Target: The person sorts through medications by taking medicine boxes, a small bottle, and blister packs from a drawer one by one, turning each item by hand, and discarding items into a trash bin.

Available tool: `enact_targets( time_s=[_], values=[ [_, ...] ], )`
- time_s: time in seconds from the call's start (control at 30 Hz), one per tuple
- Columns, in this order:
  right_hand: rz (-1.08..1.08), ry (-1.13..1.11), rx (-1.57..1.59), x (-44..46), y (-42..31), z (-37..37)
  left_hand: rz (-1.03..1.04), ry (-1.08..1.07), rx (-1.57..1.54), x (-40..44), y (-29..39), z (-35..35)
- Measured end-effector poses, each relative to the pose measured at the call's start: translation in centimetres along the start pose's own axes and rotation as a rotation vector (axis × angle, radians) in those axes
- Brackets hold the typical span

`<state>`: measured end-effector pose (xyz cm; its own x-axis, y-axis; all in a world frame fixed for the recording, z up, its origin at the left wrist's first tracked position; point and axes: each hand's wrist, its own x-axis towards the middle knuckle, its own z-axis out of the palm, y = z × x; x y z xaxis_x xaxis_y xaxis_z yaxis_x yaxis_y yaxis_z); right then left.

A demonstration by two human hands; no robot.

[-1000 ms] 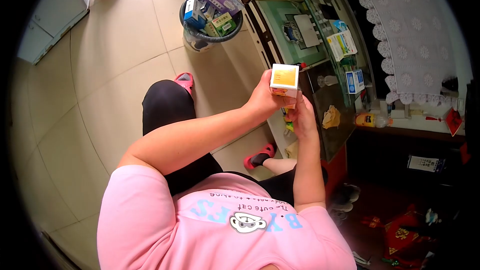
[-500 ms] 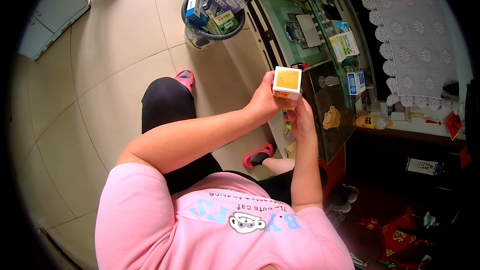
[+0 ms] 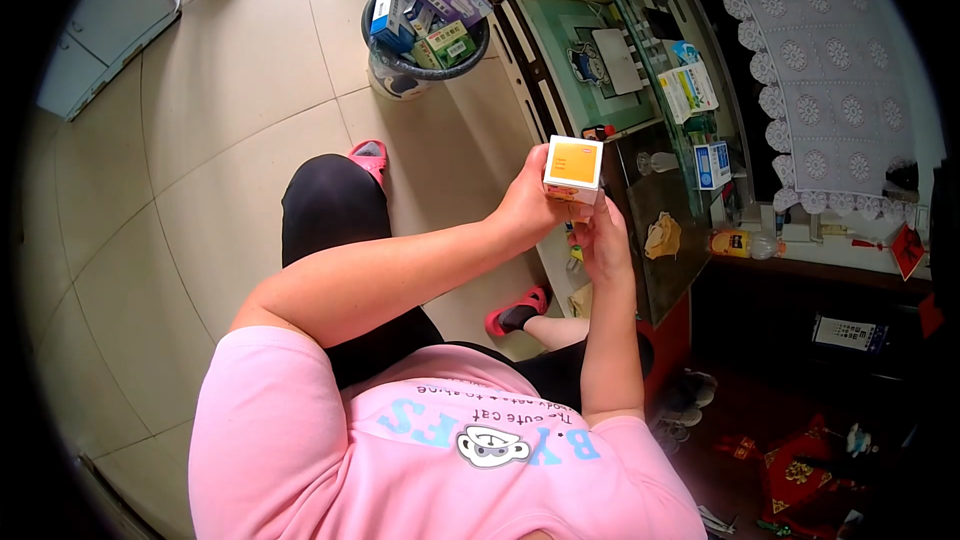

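A small white carton (image 3: 573, 162) with an orange panel is held up in front of me, its orange face turned toward the camera. My left hand (image 3: 528, 202) is closed round its left side. From below, my right hand (image 3: 603, 240) pinches the lower right part of the same carton, with the fingers close to those of my left hand. Some of the fingertips are hidden behind the carton. The small print on the orange panel is too fine to read.
On the tiled floor (image 3: 230, 70) stands a bin (image 3: 400, 80) filled with several medicine boxes. To the right, a glass-topped cabinet (image 3: 665, 170) bears a white-green box (image 3: 688, 92), a blue-white box (image 3: 712, 166) and a crumpled yellowish item (image 3: 662, 236). A lace cloth (image 3: 820, 70) hangs beyond.
The carton has tilted very slightly, showing its orange face a little more fully. Both hands keep their hold, and everything else stays as it was.
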<state>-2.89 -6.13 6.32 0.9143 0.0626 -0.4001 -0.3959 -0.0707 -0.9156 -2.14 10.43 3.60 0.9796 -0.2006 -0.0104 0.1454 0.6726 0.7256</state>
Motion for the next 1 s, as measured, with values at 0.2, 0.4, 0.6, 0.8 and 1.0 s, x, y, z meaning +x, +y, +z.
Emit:
enact_targets(
  time_s=[0.2, 0.4, 0.6, 0.8, 1.0],
  values=[
    [-0.018, 0.022, -0.036, -0.1, -0.3, 0.1, -0.007, -0.020, -0.034, -0.3, 0.7, 0.1],
    [0.021, 0.029, -0.038, -0.1, -0.1, 0.3, -0.073, 0.017, -0.029, -0.6, 1.5, 0.3],
    [0.066, -0.013, 0.042, 0.2, 1.1, 0.1, -0.112, 0.077, 0.084, -0.6, 0.9, 0.0],
    [0.039, 0.005, 0.033, 0.1, 0.7, 0.3, -0.096, 0.057, 0.019, -0.7, 1.4, 0.1],
    [0.022, -0.004, 0.012, 0.1, 0.7, 0.1, -0.111, 0.050, -0.010, -0.7, 1.7, 0.2]
  ],
)
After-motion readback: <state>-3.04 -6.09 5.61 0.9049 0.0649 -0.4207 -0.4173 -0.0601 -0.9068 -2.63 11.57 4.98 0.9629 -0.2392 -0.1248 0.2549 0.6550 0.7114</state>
